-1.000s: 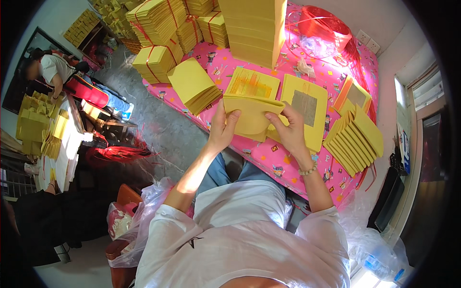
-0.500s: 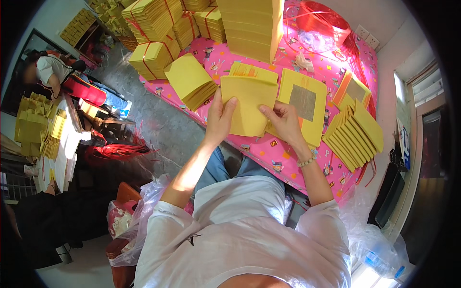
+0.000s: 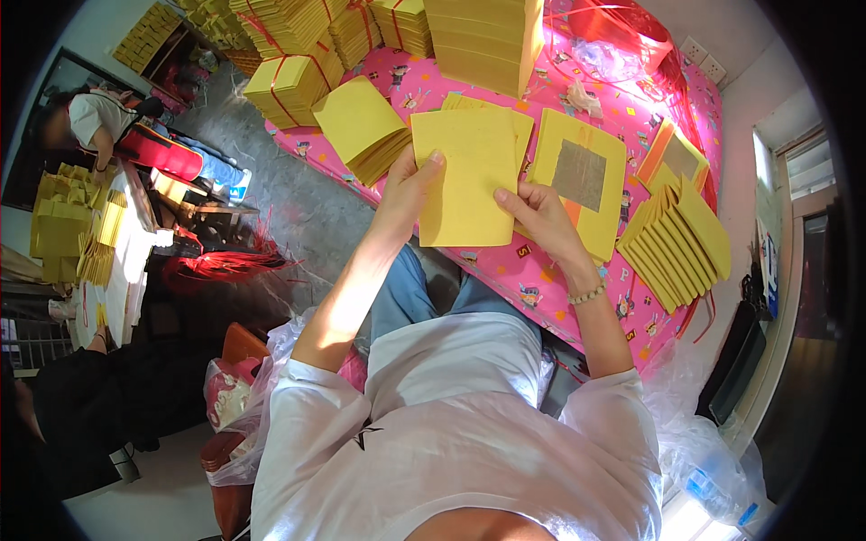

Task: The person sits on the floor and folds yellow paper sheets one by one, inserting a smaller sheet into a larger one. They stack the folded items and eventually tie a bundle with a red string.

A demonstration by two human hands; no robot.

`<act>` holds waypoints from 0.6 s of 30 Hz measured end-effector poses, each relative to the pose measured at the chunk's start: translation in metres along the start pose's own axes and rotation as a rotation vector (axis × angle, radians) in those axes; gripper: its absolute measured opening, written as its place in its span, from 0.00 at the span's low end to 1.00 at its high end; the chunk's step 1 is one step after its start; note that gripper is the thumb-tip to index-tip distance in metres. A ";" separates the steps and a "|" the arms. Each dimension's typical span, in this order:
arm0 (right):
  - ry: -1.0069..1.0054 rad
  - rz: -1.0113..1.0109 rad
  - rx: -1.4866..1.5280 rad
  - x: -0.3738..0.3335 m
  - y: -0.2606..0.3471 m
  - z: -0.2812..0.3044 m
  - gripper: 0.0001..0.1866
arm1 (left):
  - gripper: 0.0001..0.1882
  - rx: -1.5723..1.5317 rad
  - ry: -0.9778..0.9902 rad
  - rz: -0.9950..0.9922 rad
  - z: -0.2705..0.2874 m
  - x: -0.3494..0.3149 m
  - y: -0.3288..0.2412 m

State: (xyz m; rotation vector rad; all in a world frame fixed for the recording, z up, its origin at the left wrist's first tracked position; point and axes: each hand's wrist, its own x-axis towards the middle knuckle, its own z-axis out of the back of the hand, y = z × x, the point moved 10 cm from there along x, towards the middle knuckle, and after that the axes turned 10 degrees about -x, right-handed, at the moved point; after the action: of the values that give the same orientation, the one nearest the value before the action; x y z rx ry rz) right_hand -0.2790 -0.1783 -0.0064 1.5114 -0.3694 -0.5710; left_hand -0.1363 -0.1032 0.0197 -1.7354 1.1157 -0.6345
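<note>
Between my two hands is a yellow paper sheet (image 3: 469, 180), held up over the table's near edge; whether it is one sheet or several I cannot tell. My left hand (image 3: 410, 189) pinches its left side, thumb on the face toward me. At the lower right edge, my right hand (image 3: 538, 216) grips it the same way. Behind it, partly hidden, lie more yellow papers (image 3: 492, 104). To the right is a yellow stack with a grey rectangle (image 3: 582, 173) and an orange strip. A fanned yellow stack (image 3: 361, 122) lies left of my left hand.
A pink patterned cloth (image 3: 505, 275) covers the table. Tied yellow bundles (image 3: 293, 88) and a tall yellow stack (image 3: 478, 41) stand at the back. Red plastic strapping (image 3: 622, 32) lies far right, fanned yellow packets (image 3: 672, 243) nearer. At left another person (image 3: 99, 126) is by a white table (image 3: 126, 270).
The paper's top, folded or curled over before, now stands flat and upright. Both hands still hold it, and the whole view has shifted slightly.
</note>
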 end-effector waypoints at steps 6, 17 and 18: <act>-0.082 -0.054 -0.087 -0.005 -0.003 0.000 0.17 | 0.17 -0.071 -0.018 -0.053 0.000 0.001 0.003; -0.010 -0.049 -0.064 0.001 0.000 -0.029 0.16 | 0.15 -0.085 -0.206 -0.208 0.033 -0.022 -0.017; 0.015 -0.099 -0.036 0.001 0.000 -0.034 0.16 | 0.16 -0.083 -0.216 -0.206 0.038 -0.024 -0.021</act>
State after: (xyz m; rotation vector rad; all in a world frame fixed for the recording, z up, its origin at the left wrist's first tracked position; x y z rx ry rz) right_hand -0.2590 -0.1513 -0.0078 1.5041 -0.2728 -0.6407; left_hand -0.1083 -0.0623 0.0244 -1.9558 0.8303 -0.5159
